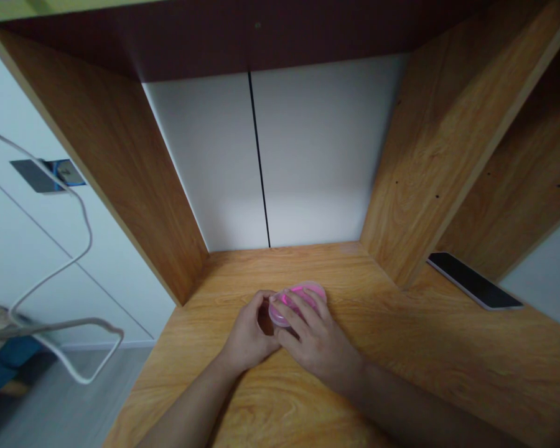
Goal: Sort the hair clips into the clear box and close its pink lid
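Observation:
A small pink see-through plastic container (284, 313), rounded at the top, is between my hands low over the wooden desktop. My right hand (324, 345) lies across its top, with the fingers spread over the pink surface and the thumb at the near side. From the left, my left hand (248, 336) curves round the container's side, fingertips and thumb meeting it, with a gap inside the curl. Much of the container's lower part is hidden by my fingers.
A black-faced phone (475, 280) lies at the right, beyond the upright wooden panel (420, 174). Another wooden panel (121, 162) rises on the left. A dark shelf (261, 37) hangs overhead. A white cable (89, 230) loops down at far left, past a wall socket (68, 172).

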